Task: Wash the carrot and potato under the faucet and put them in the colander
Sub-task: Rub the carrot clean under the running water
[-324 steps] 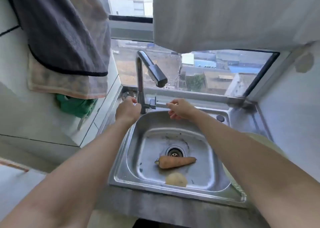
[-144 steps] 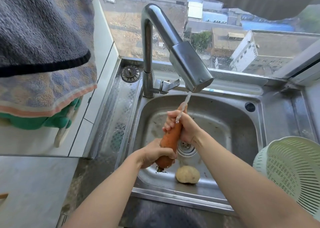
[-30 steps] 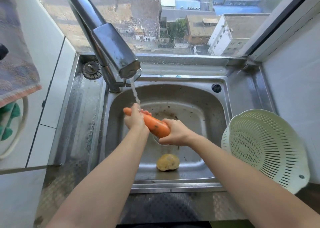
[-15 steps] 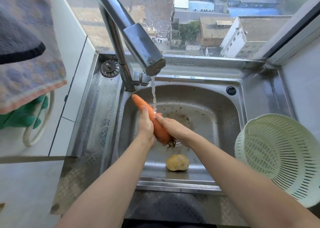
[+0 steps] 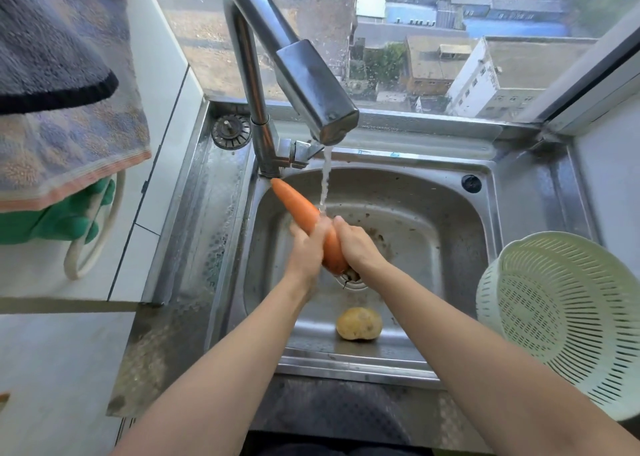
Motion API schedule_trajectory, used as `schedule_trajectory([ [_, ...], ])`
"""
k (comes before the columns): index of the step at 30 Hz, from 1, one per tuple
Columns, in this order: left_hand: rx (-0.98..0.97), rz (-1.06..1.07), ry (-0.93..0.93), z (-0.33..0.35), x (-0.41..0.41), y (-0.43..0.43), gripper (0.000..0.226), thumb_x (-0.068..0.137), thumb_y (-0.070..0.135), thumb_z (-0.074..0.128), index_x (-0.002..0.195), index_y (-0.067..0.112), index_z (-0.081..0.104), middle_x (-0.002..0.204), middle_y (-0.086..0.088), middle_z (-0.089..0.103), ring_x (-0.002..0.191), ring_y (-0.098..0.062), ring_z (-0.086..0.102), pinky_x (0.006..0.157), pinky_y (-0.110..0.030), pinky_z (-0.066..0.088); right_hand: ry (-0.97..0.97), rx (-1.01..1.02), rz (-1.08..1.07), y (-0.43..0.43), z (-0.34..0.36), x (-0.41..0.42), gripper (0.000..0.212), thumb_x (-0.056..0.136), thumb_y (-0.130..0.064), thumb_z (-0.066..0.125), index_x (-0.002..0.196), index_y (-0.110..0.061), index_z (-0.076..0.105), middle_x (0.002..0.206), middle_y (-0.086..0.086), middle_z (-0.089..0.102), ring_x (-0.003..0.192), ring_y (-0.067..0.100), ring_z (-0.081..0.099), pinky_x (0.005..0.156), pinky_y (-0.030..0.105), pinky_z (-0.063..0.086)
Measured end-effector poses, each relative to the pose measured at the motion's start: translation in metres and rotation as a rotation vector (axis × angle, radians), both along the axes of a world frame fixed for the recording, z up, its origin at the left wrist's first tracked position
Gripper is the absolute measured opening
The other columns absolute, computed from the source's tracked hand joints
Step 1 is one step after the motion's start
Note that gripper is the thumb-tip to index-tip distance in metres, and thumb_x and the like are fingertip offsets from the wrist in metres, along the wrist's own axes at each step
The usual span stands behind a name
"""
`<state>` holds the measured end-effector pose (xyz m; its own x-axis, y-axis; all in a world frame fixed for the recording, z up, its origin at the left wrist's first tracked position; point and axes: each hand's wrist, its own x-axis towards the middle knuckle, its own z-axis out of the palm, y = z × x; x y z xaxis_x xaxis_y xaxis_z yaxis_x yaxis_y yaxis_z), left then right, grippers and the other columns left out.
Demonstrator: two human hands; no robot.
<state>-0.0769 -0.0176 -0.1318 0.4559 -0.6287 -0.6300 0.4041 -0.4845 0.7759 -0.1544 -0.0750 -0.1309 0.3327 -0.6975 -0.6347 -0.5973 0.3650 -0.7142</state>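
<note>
Since half a second ago the carrot (image 5: pixel 313 225) slid deeper between both hands, left hand (image 5: pixel 306 247) and right hand (image 5: pixel 356 246) pressed around it under the faucet (image 5: pixel 311 88) stream. Potato (image 5: pixel 359 323) lies below them in the sink (image 5: pixel 450 213); colander (image 5: pixel 561 317) stands right of the sink.

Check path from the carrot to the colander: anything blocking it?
Nothing visible. The orange carrot, held by left hand and right hand, has only the steel sink's right rim before the empty white plastic colander.
</note>
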Motion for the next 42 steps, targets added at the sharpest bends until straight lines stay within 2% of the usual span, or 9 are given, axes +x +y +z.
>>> schedule_trajectory([
  [6, 0.078, 0.211, 0.1, -0.003, 0.006, -0.012, 0.063, 0.097, 0.06, 0.028, 0.131, 0.015, 0.055, 0.12, -0.008, 0.066, 0.11, -0.025, 0.063, 0.1, -0.046, 0.049, -0.121, 0.072, 0.086, 0.012, 0.004, 0.004, 0.044, 0.098, -0.048, 0.045, 0.117, -0.009, 0.055, 0.105, 0.01, 0.064, 0.079, 0.018, 0.063, 0.06, 0.03, 0.053],
  [11, -0.007, -0.001, -0.006, 0.002, -0.002, -0.007, 0.042, 0.101, 0.041, 0.041, 0.132, 0.015, 0.047, 0.127, -0.009, 0.061, 0.113, -0.024, 0.061, 0.1, -0.046, 0.049, -0.099, 0.111, -0.128, 0.004, 0.006, 0.001, 0.051, 0.103, -0.044, 0.028, 0.107, -0.008, 0.064, 0.086, 0.013, 0.067, 0.061, 0.021, 0.063, 0.044, 0.021, 0.049],
  [18, -0.02, -0.014, 0.08, -0.003, -0.002, -0.006, 0.043, 0.098, 0.036, 0.048, 0.135, 0.014, 0.049, 0.121, -0.009, 0.064, 0.109, -0.023, 0.064, 0.081, -0.033, 0.054, -0.065, 0.12, -0.115, 0.005, 0.005, 0.004, 0.052, 0.1, -0.051, 0.031, 0.111, -0.009, 0.061, 0.1, 0.016, 0.068, 0.077, 0.028, 0.066, 0.057, 0.032, 0.055],
  [22, 0.009, 0.179, 0.103, -0.008, 0.003, -0.012, 0.052, 0.099, 0.049, 0.038, 0.135, 0.013, 0.051, 0.123, -0.012, 0.065, 0.111, -0.026, 0.064, 0.099, -0.045, 0.05, -0.075, 0.04, 0.075, 0.007, 0.0, 0.003, 0.055, 0.096, -0.055, 0.031, 0.117, -0.011, 0.059, 0.114, 0.011, 0.065, 0.098, 0.025, 0.065, 0.084, 0.039, 0.054],
  [26, 0.032, 0.155, 0.158, -0.007, -0.001, -0.01, 0.057, 0.095, 0.056, 0.036, 0.132, 0.016, 0.054, 0.123, -0.01, 0.065, 0.108, -0.022, 0.064, 0.097, -0.043, 0.051, -0.186, 0.158, 0.083, 0.012, -0.001, -0.002, 0.052, 0.093, -0.054, 0.049, 0.12, -0.01, 0.057, 0.107, 0.005, 0.067, 0.088, 0.015, 0.067, 0.07, 0.03, 0.058],
  [31, 0.045, 0.231, 0.083, -0.013, 0.009, -0.016, 0.051, 0.097, 0.043, 0.047, 0.123, -0.001, 0.056, 0.113, -0.016, 0.068, 0.103, -0.028, 0.066, 0.094, -0.04, 0.053, -0.104, -0.013, 0.248, 0.008, -0.001, -0.012, 0.05, 0.095, -0.054, 0.047, 0.119, -0.012, 0.061, 0.114, 0.006, 0.068, 0.101, 0.024, 0.066, 0.093, 0.04, 0.053],
  [34, 0.086, 0.379, 0.227, -0.013, 0.021, -0.024, 0.041, 0.089, 0.044, 0.062, 0.1, 0.005, 0.061, 0.073, -0.005, 0.069, 0.073, -0.022, 0.069, 0.083, -0.04, 0.056, -0.044, -0.05, 0.433, 0.006, 0.001, -0.019, 0.047, 0.089, -0.052, 0.06, 0.119, -0.017, 0.054, 0.109, 0.004, 0.067, 0.096, 0.021, 0.065, 0.087, 0.039, 0.055],
  [38, 0.084, 0.364, 0.102, -0.008, 0.0, -0.027, 0.024, 0.089, 0.018, 0.068, 0.101, 0.0, 0.059, 0.087, -0.011, 0.067, 0.086, -0.028, 0.068, 0.08, -0.038, 0.054, 0.264, -0.48, 0.552, 0.0, -0.002, -0.021, 0.056, 0.076, -0.049, 0.071, 0.115, -0.019, 0.043, 0.111, 0.004, 0.061, 0.094, 0.027, 0.062, 0.078, 0.042, 0.052],
  [42, 0.115, 0.419, 0.217, -0.007, -0.002, -0.024, 0.049, 0.085, 0.057, 0.062, 0.083, 0.008, 0.063, 0.068, -0.001, 0.067, 0.068, -0.019, 0.066, 0.073, -0.034, 0.054, 0.119, -0.209, 0.561, -0.006, 0.004, -0.028, 0.062, 0.073, -0.044, 0.079, 0.116, -0.018, 0.043, 0.103, 0.0, 0.062, 0.082, 0.018, 0.063, 0.068, 0.032, 0.053],
])
